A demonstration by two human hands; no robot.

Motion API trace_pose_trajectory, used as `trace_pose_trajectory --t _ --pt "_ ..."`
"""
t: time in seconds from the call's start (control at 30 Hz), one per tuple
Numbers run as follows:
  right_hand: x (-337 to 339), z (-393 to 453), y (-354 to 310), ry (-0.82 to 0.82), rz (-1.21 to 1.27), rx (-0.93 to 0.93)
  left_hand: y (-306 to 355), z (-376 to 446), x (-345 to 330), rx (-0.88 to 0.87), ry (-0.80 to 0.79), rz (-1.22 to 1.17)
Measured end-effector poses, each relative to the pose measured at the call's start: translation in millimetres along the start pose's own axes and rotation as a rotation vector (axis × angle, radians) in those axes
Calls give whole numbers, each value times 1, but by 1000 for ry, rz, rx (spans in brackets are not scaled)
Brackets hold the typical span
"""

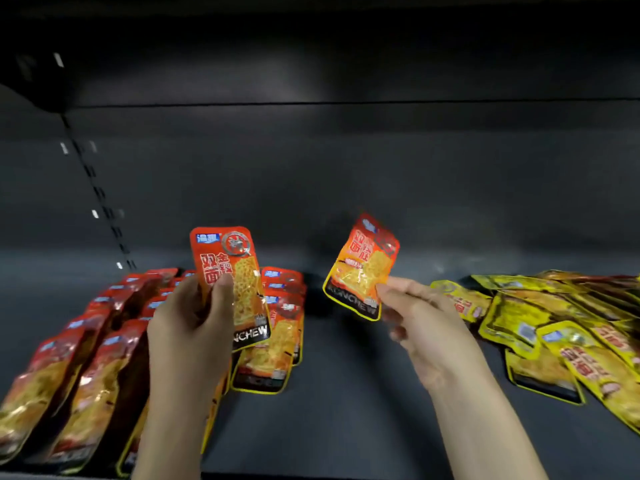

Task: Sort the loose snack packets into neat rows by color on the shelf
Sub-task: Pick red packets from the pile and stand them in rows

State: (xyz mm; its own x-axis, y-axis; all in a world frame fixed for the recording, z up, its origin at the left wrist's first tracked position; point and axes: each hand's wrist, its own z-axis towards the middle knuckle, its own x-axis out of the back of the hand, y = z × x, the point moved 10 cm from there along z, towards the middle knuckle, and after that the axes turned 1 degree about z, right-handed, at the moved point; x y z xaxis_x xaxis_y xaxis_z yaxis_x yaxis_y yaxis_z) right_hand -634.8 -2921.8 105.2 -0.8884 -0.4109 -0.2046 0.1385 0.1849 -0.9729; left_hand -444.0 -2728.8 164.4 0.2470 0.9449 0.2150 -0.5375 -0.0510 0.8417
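Left hand (194, 327) gripping one red packet (230, 285) upright, thumb across its front, above red rows (79, 368) lying under and left of it. Right hand (419, 327) pinching a second red packet (362, 268) by its lower corner, tilted, raised off the dark shelf (346, 393). Loose yellow packets (554, 327) heaped just right of that hand.

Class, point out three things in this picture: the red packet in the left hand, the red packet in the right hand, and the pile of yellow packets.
Left-hand red packet (230, 268): head view, upper printed face.
Right-hand red packet (362, 268): head view, centre of its face.
Yellow packet pile (554, 317): head view, middle of the heap.
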Motion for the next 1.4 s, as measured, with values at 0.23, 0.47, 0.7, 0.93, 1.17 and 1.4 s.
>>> trace_pose_trajectory --t 0.23,0.47,0.7,0.93,1.17,1.4 --pt "-44 -9 15 -138 -330 18 -19 19 22 27 -44 -21" --pt "-79 -21 43 -292 -554 -85 -35 20 33 107 -75 -77" --pt "-87 -22 63 -317 -735 -140 -44 18 44 206 -78 -123" --pt "-85 -22 61 -302 -855 -103 -46 14 50 242 -72 -172" --pt "-84 -21 62 -295 -881 -67 -34 9 50 198 -120 -115" --pt "-60 -11 46 -120 -847 20 -26 0 34 165 -353 -29"
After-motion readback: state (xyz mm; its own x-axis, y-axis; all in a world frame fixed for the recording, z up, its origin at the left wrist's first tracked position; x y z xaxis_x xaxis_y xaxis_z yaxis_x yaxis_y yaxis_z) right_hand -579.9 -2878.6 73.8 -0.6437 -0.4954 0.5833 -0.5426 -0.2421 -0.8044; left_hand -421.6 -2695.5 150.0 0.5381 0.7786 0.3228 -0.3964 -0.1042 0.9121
